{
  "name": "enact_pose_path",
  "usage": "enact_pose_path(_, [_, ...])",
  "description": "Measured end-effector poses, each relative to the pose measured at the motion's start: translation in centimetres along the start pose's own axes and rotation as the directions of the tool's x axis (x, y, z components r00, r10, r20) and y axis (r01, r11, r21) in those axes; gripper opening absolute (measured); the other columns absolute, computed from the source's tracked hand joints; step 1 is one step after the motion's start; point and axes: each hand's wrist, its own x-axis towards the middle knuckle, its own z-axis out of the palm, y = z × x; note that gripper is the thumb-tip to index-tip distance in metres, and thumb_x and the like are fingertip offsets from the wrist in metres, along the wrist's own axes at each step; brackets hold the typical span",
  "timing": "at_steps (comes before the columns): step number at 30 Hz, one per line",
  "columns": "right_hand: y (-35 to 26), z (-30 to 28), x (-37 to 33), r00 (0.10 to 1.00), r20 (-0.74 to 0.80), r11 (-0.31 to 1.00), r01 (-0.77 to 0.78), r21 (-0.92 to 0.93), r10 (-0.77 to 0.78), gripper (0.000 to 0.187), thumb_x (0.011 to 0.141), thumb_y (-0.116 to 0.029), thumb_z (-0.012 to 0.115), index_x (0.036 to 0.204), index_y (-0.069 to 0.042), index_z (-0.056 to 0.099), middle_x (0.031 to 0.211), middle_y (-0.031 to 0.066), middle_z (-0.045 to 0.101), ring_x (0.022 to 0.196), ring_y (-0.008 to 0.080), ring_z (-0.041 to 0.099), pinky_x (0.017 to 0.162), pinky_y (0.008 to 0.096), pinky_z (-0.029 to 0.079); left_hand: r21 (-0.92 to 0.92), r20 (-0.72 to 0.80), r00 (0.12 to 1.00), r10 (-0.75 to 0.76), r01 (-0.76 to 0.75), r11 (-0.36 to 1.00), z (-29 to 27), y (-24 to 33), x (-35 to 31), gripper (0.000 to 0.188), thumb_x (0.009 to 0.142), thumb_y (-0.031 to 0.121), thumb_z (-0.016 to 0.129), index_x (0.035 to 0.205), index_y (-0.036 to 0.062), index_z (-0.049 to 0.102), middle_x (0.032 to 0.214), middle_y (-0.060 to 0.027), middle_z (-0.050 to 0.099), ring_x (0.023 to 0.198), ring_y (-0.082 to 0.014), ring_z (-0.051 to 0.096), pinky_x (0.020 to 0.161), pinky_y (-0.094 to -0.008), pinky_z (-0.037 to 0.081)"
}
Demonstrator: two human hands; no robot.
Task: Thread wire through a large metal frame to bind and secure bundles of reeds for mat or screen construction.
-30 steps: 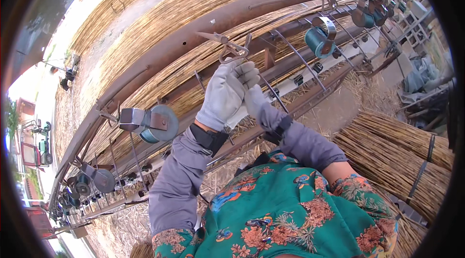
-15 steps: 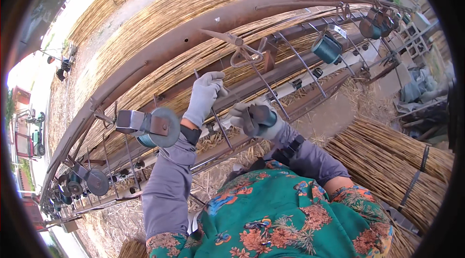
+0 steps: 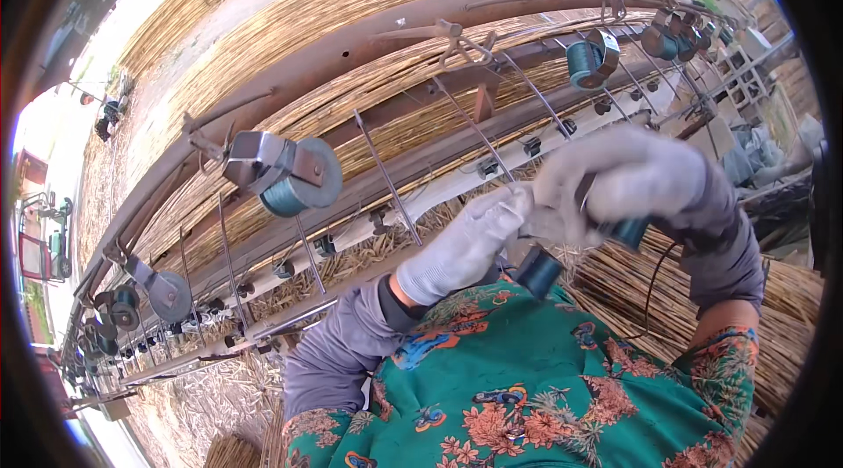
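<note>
While an arched, rusty metal frame [image 3: 316, 68] is running beyond both hands, the layer of reeds [image 3: 290, 38] is spreading past it, away from the person. Tied reed bundles [image 3: 632, 292] are lying beneath and behind the right forearm. Half a second ago the gloved hands were apart over the rods; now they are meeting at the fingers in front of the patterned shirt [image 3: 544, 354], both shifted toward the person's right. The left hand [image 3: 479, 235] is reaching across with its fingertips drawn together, though blur is hiding whether it is pinching anything. The right hand [image 3: 645, 183], blurring with motion, is curling over a teal spool [image 3: 628, 233], which is showing just under its palm. To the left of the left hand, a mounted spool [image 3: 285, 196] is hanging from the frame as before. Below the touching fingers, a dark cylinder [image 3: 537, 273] is now showing against the shirt; its support is staying unclear. Beyond the left hand, the iron hook [image 3: 450, 29] is jutting out, well apart from both hands.
</note>
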Motion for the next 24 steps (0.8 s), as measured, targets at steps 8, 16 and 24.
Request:
enact_pose_path(8, [-6.9,-2.1,6.6,0.981,-0.196,0.702,-0.149,-0.696,0.013,0.057,0.092,-0.029,0.060,0.132,0.009,0.050,0.087,0.0134,0.067,0.071,0.0167,0.066,0.066,0.0279,0.052,0.192,-0.344,0.893,-0.291,0.370,0.909,-3.3,-13.2,-3.4,0.026,0.100,0.017,0.054,0.120,0.0023,0.059,0.098,-0.0035,0.066,0.090,-0.0101,0.061,0.080,-0.0264,0.049])
enact_pose_path(16, [-0.1,-0.2,6.7,0.843,-0.321,0.514,-0.063,-0.855,-0.431,0.062,0.087,-0.016,0.065,0.140,0.006,0.040,0.102,0.0192,0.066,0.089,0.0289,0.069,0.079,0.0351,0.052,0.428,-0.484,0.841,-0.241,0.468,0.773,-10.9,-27.4,-8.6,0.024,0.094,0.022,0.053,0.107,0.0118,0.071,0.100,-0.0091,0.070,0.091,-0.0264,0.065,0.085,-0.0346,0.050])
enact_pose_path(24, [5.0,0.1,2.6,0.621,-0.246,0.439,0.176,-0.881,-0.744,0.072,0.087,-0.029,0.071,0.140,0.006,0.038,0.120,0.0241,0.059,0.106,0.0380,0.062,0.088,0.0422,0.051,0.509,-0.415,0.840,-0.350,0.533,0.676,-11.5,-36.7,-9.7,0.041,0.096,0.026,0.054,0.128,0.0014,0.059,0.129,-0.0205,0.060,0.118,-0.0391,0.056,0.102,-0.0433,0.043])
